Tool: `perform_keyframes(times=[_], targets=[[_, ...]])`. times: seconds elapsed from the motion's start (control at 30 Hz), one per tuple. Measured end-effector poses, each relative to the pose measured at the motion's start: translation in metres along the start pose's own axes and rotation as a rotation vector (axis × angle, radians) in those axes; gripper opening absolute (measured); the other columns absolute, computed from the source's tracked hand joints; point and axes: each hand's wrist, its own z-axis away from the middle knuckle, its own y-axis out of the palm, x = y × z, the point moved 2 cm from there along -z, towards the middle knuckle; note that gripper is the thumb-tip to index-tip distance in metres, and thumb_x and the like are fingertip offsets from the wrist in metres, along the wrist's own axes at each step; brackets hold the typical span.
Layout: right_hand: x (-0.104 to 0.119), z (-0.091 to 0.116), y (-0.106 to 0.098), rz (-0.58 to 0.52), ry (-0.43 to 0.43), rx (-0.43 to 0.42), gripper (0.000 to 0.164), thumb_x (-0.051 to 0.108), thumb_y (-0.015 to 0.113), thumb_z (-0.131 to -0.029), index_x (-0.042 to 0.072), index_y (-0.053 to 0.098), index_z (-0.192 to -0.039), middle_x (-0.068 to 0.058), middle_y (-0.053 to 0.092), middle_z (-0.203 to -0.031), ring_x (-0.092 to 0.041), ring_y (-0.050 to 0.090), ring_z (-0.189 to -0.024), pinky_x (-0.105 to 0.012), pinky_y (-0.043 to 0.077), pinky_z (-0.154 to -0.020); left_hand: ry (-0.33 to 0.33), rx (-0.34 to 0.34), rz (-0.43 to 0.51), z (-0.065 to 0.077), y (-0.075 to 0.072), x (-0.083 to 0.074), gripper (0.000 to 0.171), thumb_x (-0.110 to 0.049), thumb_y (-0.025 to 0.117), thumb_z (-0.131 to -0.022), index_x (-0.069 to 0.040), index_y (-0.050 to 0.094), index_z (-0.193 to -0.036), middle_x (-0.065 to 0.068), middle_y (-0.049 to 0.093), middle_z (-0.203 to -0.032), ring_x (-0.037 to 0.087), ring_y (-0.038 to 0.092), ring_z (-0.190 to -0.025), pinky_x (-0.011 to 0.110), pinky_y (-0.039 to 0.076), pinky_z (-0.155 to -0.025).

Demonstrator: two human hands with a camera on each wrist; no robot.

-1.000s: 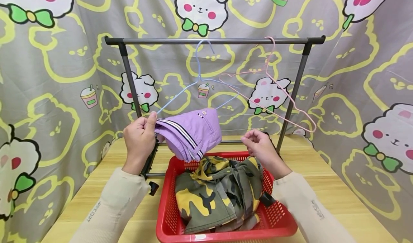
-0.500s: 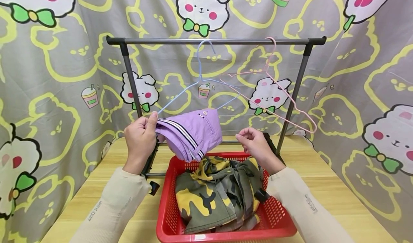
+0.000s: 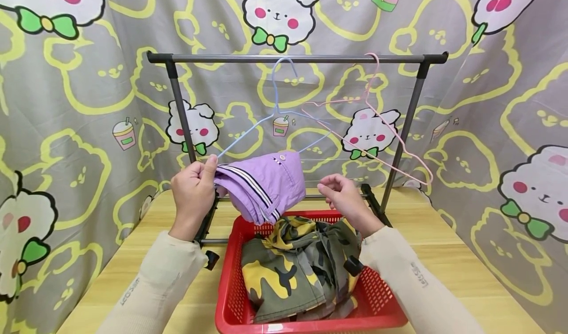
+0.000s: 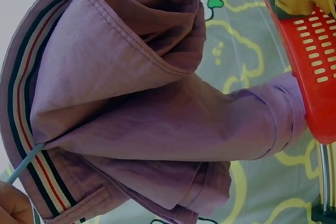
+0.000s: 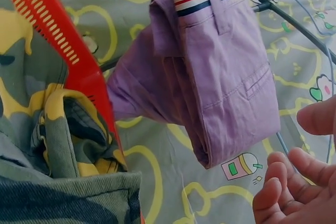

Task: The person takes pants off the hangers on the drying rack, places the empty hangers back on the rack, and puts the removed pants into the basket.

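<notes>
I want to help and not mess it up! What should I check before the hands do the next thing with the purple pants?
1. Left hand grips the blue hanger: ok, it holds the left end.
2. Right hand holds the purple pants: not ok, it is apart from them.
3. Pants cover the hanger's right end: not ok, that end sticks out.
4. Blue hanger hooked over the rail: cannot tell, its hook may just be in front.
5. Pants not touching the red basket: cannot tell, they overlap in the wrist views.
6. Camouflage clothing in the basket: ok.
</notes>
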Motion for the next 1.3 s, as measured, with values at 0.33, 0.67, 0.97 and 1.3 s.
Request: perform_keyframes(times=[0.33, 0.67, 0.97, 1.3], targets=[[0.002, -0.008, 0.010, 0.066, -0.011, -0.011, 0.032, 0.017, 0.060, -0.096, -0.004, 0.052, -0.120, -0.015, 0.060, -0.105, -0.023, 0.058, -0.082, -0.031, 0.049, -0.068, 0.007, -0.006, 0.013, 0.000, -0.001, -0.001, 0.051, -0.021, 0.063, -0.095, -0.007, 0.039, -0.052, -0.001, 0.031, -0.046, 0.018, 0.036, -0.048, 0.025, 0.022, -0.046], [0.001, -0.015, 0.015, 0.087, 0.002, -0.010, 0.038, 0.021, 0.060, -0.096, -0.004, 0.052, -0.123, -0.018, 0.059, -0.111, -0.030, 0.059, -0.092, -0.035, 0.050, -0.072, 0.008, -0.006, 0.016, 0.000, -0.001, -0.003, 0.051, -0.022, 0.065, -0.094, -0.007, 0.040, -0.052, 0.000, 0.033, -0.046, 0.020, 0.038, -0.049, 0.026, 0.024, -0.047], [-0.001, -0.021, 0.023, 0.079, -0.034, 0.034, 0.049, 0.032, 0.053, -0.100, -0.004, 0.048, -0.133, -0.022, 0.054, -0.131, -0.036, 0.050, -0.122, -0.048, 0.045, -0.096, 0.013, 0.002, 0.025, 0.002, -0.001, -0.003, 0.050, -0.021, 0.065, -0.094, -0.007, 0.041, -0.053, -0.001, 0.033, -0.046, 0.018, 0.037, -0.048, 0.026, 0.023, -0.046], [-0.004, -0.024, 0.033, 0.057, -0.071, 0.063, 0.053, 0.035, 0.053, -0.100, -0.004, 0.045, -0.136, -0.023, 0.052, -0.134, -0.035, 0.047, -0.125, -0.047, 0.039, -0.102, 0.044, -0.022, 0.020, 0.002, -0.003, -0.002, 0.048, -0.020, 0.067, -0.092, -0.006, 0.044, -0.052, -0.001, 0.036, -0.047, 0.017, 0.038, -0.048, 0.025, 0.024, -0.046]])
